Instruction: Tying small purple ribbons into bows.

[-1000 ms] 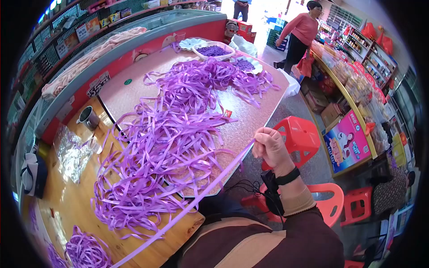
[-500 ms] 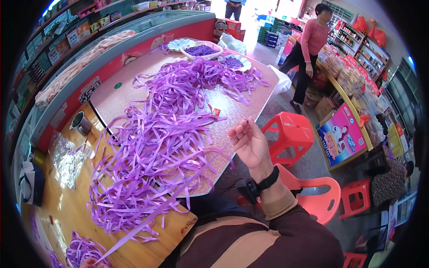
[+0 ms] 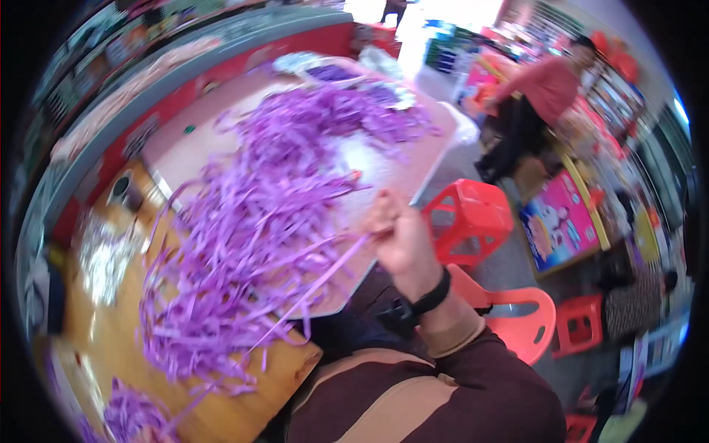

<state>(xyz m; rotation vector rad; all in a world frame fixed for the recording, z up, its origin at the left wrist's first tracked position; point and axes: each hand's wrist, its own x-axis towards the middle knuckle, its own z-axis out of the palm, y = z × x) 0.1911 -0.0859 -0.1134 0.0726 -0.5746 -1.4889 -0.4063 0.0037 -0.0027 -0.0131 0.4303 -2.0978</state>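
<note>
My right hand (image 3: 402, 247) is raised over the near right edge of the pink table, blurred by motion. Its fingers are curled shut on a purple ribbon (image 3: 325, 277). That strip stretches down and left across the heap to my left hand (image 3: 150, 435), which barely shows at the lower edge and seems closed on it. Between them spreads a big tangled heap of purple ribbons (image 3: 244, 251), over both the pink table (image 3: 188, 159) and the wooden table (image 3: 96, 347). A smaller ribbon bunch (image 3: 133, 410) lies beside my left hand.
A metal cup (image 3: 127, 190) and clear plastic wrap (image 3: 107, 255) are on the wooden table. At the far end stands a bowl of small purple pieces (image 3: 332, 72). A red stool (image 3: 473, 218) and red chair (image 3: 509, 317) stand right. A person in pink (image 3: 550, 92) is beyond.
My right hand has turned and its fingers have curled in, with the ribbon now running into its grip. The person in pink has shifted right and leans over. The view has blurred.
</note>
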